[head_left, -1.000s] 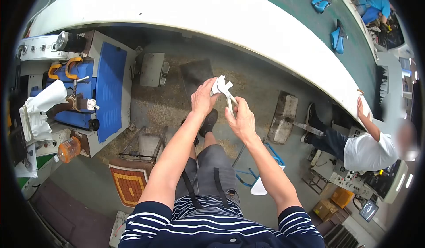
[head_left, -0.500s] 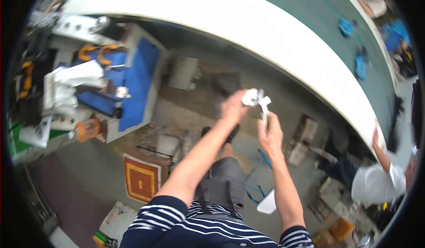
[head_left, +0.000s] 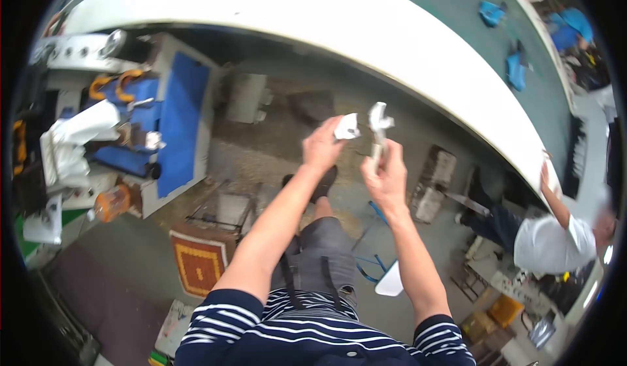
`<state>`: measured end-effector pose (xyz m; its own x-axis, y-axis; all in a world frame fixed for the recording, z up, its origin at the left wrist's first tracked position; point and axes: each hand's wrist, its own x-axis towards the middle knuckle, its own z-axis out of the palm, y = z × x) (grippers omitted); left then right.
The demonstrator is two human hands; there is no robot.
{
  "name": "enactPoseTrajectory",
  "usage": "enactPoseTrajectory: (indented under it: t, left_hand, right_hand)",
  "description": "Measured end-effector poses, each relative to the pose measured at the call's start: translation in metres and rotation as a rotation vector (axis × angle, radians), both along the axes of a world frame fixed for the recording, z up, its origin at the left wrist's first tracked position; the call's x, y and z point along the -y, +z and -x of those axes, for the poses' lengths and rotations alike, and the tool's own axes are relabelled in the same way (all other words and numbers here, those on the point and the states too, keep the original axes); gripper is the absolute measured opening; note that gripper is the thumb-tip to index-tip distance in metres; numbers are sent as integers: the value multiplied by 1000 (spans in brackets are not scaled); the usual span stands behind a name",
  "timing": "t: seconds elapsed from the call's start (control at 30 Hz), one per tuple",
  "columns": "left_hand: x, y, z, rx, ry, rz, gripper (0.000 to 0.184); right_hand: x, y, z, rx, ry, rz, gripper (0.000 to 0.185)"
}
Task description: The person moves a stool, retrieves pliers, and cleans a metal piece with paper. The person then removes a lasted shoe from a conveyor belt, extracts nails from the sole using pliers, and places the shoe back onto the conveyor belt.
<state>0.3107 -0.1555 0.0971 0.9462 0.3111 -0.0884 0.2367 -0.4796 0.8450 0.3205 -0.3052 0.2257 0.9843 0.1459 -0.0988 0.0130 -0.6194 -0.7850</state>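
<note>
My left hand (head_left: 321, 145) is closed on a small crumpled white wad (head_left: 347, 127); whether it is cloth or paper I cannot tell. To its right, my right hand (head_left: 385, 173) grips the handle of a pale metal adjustable wrench (head_left: 378, 119), its jaw end pointing up. A gap separates the wrench from the white wad. Both hands are held out over the floor, short of the long table with a white edge (head_left: 418, 46).
At left, a workstation with a blue panel (head_left: 179, 124) carries white cloth (head_left: 65, 147) and an orange bottle (head_left: 112, 202). A blue-legged stool (head_left: 390, 281) stands below my right arm. Another person in a white shirt (head_left: 555, 243) is at right, one hand on the table edge.
My hands have drawn apart, so the wrench and the white wad, close together before, are now separated. The whole view has shifted slightly with my head.
</note>
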Motion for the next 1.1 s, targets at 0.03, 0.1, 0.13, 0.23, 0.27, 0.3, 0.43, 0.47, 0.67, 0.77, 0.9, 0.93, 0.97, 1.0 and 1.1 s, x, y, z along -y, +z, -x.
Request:
enactPoseTrajectory:
  t: [0.03, 0.1, 0.13, 0.23, 0.27, 0.3, 0.43, 0.47, 0.67, 0.77, 0.9, 0.93, 0.97, 1.0, 1.1]
  left_hand:
    - [-1, 5, -1, -35, -20, 11, 59]
    - [-1, 4, -1, -79, -29, 5, 57]
    - [-3, 3, -1, -84, -30, -9, 57]
    - [-4, 2, 0, -70, -22, -2, 58]
    - [-3, 2, 1, -82, -27, 1, 58]
    - [-4, 4, 0, -92, -31, 4, 58]
    - [-4, 4, -1, -84, -24, 2, 57]
    - [-2, 4, 1, -83, -27, -4, 57]
    - [-2, -3, 0, -81, -25, 1, 56]
    - [-3, 5, -2, -78, -23, 12, 56]
    - [-2, 3, -3, -96, -39, -9, 56]
    - [-3, 1, 4, -105, -25, 2, 57]
    - [-1, 2, 6, -114, -31, 18, 57]
    - [-2, 4, -2, -99, -30, 26, 57]
    - [1, 8, -1, -70, -20, 5, 57]
  right_hand:
    - [4, -1, -3, -70, 28, 41, 44]
    - [6, -5, -7, -74, 46, -4, 47]
    - [5, -6, -7, -60, 54, -19, 48]
    - [0, 20, -3, 48, -12, -166, 52]
    - [1, 19, -1, 103, -34, -257, 52]
    - [4, 18, 2, 261, -15, -221, 53]
    - [-1, -11, 11, 185, 116, 177, 46]
    - [0, -23, 3, -107, 250, 337, 44]
    - [-4, 23, 4, 134, 14, -76, 38]
    - [-3, -2, 8, 299, 89, -50, 41]
    - [2, -34, -9, 5, 132, 190, 39]
    - [1, -22, -1, 13, 96, 129, 40]
    - [-4, 0, -3, -2, 10, 97, 39]
    - [-3, 11, -2, 80, -35, -58, 38]
    - [4, 2, 5, 376, 92, -68, 41]
